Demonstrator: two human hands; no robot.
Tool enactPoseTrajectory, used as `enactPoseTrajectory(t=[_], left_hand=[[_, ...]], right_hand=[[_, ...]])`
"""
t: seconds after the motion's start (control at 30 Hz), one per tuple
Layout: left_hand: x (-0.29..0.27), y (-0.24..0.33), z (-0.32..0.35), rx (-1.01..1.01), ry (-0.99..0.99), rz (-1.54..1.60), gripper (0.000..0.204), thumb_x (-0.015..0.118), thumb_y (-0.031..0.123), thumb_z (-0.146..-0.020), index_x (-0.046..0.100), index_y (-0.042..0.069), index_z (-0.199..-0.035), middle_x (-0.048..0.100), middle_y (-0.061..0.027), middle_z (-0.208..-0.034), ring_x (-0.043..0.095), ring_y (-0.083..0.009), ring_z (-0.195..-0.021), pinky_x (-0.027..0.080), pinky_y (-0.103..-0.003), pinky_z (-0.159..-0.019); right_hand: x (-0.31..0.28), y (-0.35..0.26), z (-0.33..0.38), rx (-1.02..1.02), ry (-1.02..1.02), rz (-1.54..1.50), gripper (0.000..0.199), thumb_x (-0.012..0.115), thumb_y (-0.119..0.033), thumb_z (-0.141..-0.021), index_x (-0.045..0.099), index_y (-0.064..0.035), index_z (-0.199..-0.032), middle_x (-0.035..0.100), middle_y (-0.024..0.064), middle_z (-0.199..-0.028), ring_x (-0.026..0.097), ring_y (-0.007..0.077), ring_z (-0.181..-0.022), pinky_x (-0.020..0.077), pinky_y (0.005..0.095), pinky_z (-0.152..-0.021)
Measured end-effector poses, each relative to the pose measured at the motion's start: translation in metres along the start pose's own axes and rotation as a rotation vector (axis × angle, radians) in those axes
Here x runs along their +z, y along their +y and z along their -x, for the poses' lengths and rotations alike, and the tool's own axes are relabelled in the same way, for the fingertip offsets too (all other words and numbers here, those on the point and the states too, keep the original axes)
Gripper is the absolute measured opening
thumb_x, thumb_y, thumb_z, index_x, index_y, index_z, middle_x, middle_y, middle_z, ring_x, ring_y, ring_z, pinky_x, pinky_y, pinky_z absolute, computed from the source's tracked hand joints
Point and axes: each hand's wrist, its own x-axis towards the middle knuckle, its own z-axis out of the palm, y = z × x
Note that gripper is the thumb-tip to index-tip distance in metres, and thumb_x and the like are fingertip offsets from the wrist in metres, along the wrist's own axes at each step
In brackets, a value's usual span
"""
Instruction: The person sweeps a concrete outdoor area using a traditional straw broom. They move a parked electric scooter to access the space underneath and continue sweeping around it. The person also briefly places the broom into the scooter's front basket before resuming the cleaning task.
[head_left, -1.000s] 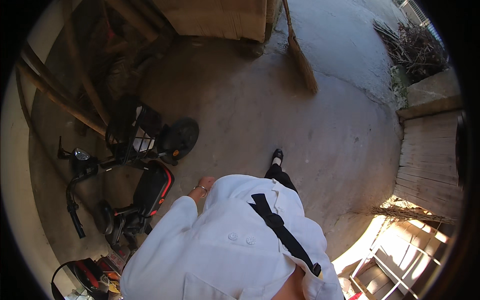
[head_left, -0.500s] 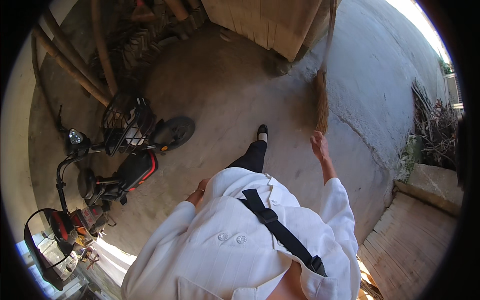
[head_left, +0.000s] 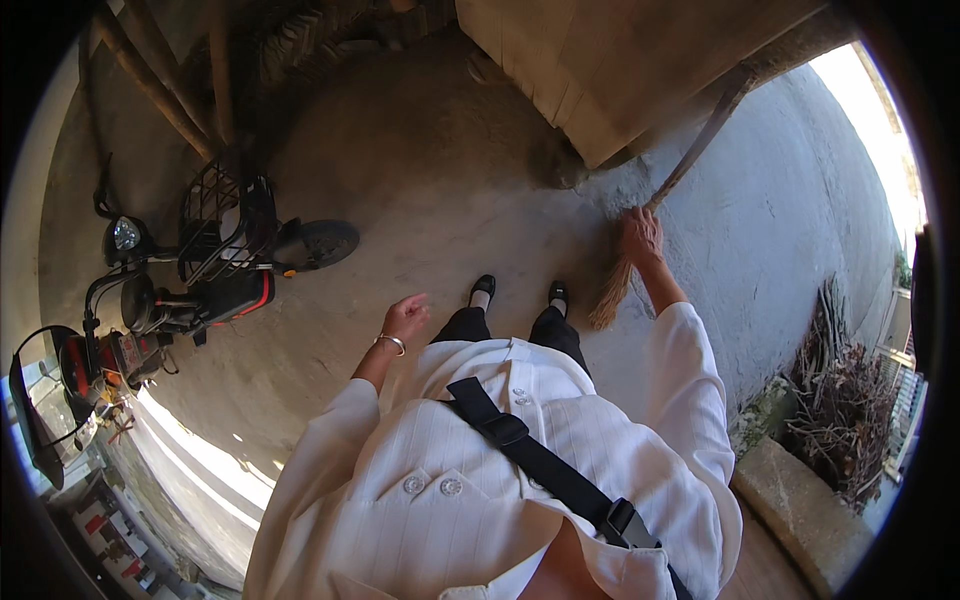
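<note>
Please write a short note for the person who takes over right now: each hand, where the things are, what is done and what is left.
Right hand: stretched forward, at the broom where handle meets bristles; whether it already grips cannot be told.
Left hand: empty, open, raised at the side, bracelet on the wrist.
Broom: leaning against the wall, bristles down on the concrete floor, just ahead of the right shoe.
Scooter: parked to the left, apart from both hands.
Done: broom reached.
Left: a firm grip on it, probably; the broom is not yet lifted off the wall.

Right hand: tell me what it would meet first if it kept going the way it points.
The right hand is at the broom, where handle meets bristles. Straight on, it would likely meet the leaning handle, then the pale wall; depth is unclear.
</note>
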Motion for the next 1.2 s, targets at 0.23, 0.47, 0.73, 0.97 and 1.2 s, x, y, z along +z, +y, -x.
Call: enactPoseTrajectory(t=[0.23, 0.47, 0.73, 0.97, 1.2], left_hand=[[0.078, -0.058, 0.088, -0.293, 0.448, 0.116, 0.036, 0.057, 0.013, -0.076, 0.052, 0.005, -0.111, 0.06, -0.0062, -0.086, 0.059, -0.0126, -0.074, 0.048, -0.025, -0.063], [0.214, -0.225, 0.209, -0.085, 0.308, -0.362, 0.037, 0.054, 0.013, -0.075, 0.053, 0.003, -0.11, 0.061, -0.0139, -0.094, 0.061, -0.0146, -0.08, 0.05, -0.028, -0.067], [0.261, -0.169, 0.209, -0.218, 0.399, 0.036, 0.036, 0.054, 0.013, -0.075, 0.053, 0.003, -0.11, 0.061, -0.0149, -0.096, 0.061, -0.0148, -0.081, 0.05, -0.029, -0.068], [0.278, -0.13, 0.191, -0.308, 0.534, 0.548, 0.037, 0.057, 0.015, -0.076, 0.053, 0.005, -0.111, 0.063, -0.0113, -0.085, 0.062, -0.0141, -0.075, 0.05, -0.027, -0.065], [0.32, -0.252, 0.22, -0.171, 0.501, 0.315, 0.039, 0.057, 0.014, -0.075, 0.051, 0.006, -0.113, 0.062, -0.0092, -0.085, 0.061, -0.0152, -0.072, 0.049, -0.027, -0.061]], right_hand=[[0.027, 0.133, -0.092, -0.329, -0.091, 0.658, 0.029, 0.049, -0.016, -0.074, 0.059, -0.0031, -0.099, 0.052, 0.012, -0.106, 0.041, 0.0262, -0.106, 0.0282, 0.0425, -0.092], [0.036, 0.175, -0.135, -0.415, -0.57, 1.049, 0.03, 0.045, -0.028, -0.084, 0.06, -0.0136, -0.104, 0.056, 0.0088, -0.109, 0.046, 0.0253, -0.109, 0.0195, 0.0484, -0.096], [0.053, 0.184, -0.116, -0.271, -0.798, 0.914, 0.02, 0.058, -0.021, -0.073, 0.065, -0.0107, -0.088, 0.064, 0.0057, -0.082, 0.063, 0.0244, -0.069, 0.0498, 0.044, -0.053], [-0.069, 0.17, -0.09, -0.375, -0.69, 0.846, 0.018, 0.06, -0.019, -0.071, 0.065, -0.0113, -0.086, 0.064, 0.0071, -0.09, 0.062, 0.0219, -0.083, 0.0498, 0.0348, -0.066], [-0.166, 0.176, -0.045, -0.147, -0.746, 0.522, 0.029, 0.069, -0.009, -0.051, 0.057, 0.0032, -0.075, 0.06, 0.0186, -0.067, 0.062, 0.0267, -0.058, 0.0496, 0.0354, -0.054]])
